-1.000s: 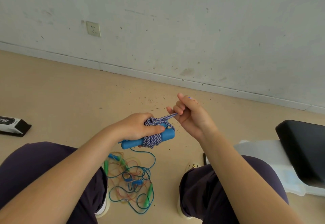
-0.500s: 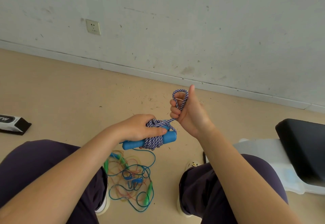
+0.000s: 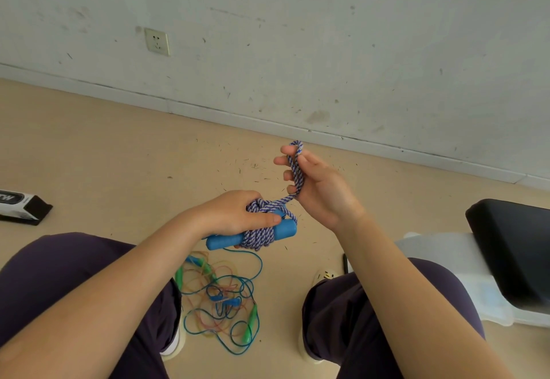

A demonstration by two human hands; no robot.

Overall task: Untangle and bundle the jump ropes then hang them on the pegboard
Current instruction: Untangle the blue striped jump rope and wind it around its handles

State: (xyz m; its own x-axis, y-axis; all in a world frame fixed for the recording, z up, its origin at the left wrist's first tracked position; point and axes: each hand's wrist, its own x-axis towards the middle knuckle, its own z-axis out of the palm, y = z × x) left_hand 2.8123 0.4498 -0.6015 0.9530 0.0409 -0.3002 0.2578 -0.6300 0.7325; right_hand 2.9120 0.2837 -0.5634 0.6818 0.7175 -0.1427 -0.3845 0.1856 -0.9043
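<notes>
One rope is close to bundled: the left hand (image 3: 238,215) grips the blue handles (image 3: 253,234) of the braided jump rope (image 3: 262,229), whose purple-and-white cord is wound in tight turns round the middle of the handles, with a knot-like crossing on top beside the thumb. From that crossing a short doubled tail runs up to the right hand (image 3: 315,182), which holds it as a loop between thumb and curled fingers, lifted above and to the right of the bundle. Both hands hang in the air over the floor (image 3: 119,155), between the person's knees. My reading is that the step in hand is drawing the last loop snug, so this bundle seems nearly finished but not yet secured. Much is left: directly below the hands, on the floor between the feet, lies the tangle of thin ropes (image 3: 220,298), blue, green and orange strands with green and blue handles, not yet sorted. No pegboard shows in this view, so nothing can be said to be hung; hanging seems wholly ahead.
</notes>
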